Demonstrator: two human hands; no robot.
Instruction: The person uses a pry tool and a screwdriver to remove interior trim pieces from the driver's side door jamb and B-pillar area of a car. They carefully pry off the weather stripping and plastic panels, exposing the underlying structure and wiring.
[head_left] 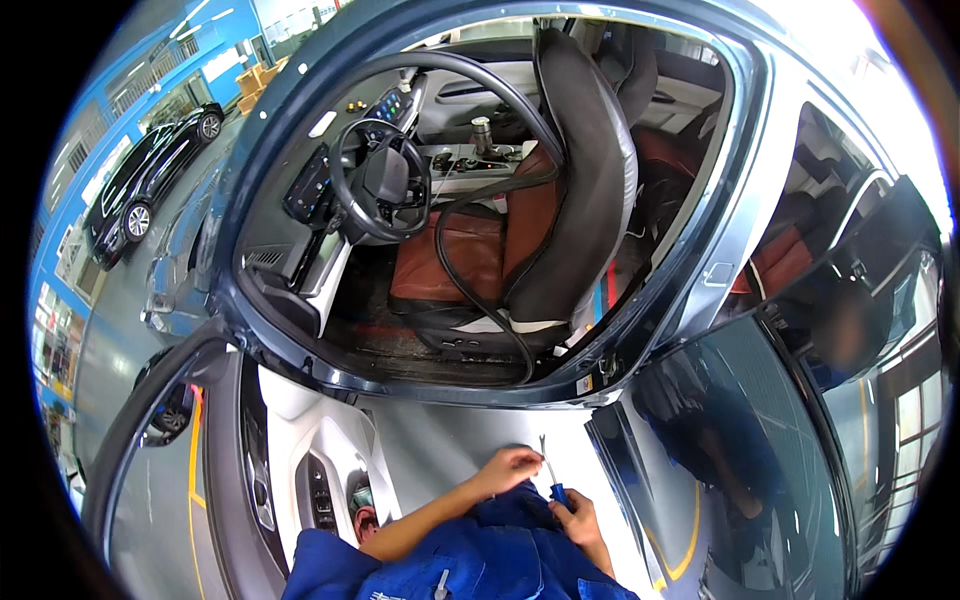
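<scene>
My right hand (578,520) is closed round the blue handle of a screwdriver-like tool (557,491), whose thin metal shaft points up and away from me. The tip looks slightly forked but is too small to be sure. Beside the shaft, my left hand (508,470) has its fingers curled together, and I cannot make out whether they touch the shaft or hold something small. Both hands are in front of my body, outside the open front doorway of a dark blue-grey car (690,290). A black rubber door seal (455,262) hangs loose from the door frame across the front seat.
The open front door (300,420) stands to my left, with the rear door (740,430) to my right. Inside are a steering wheel (385,180), a brown seat (465,245) and a metal cup (482,135) on the console. A black car (150,185) is parked far left.
</scene>
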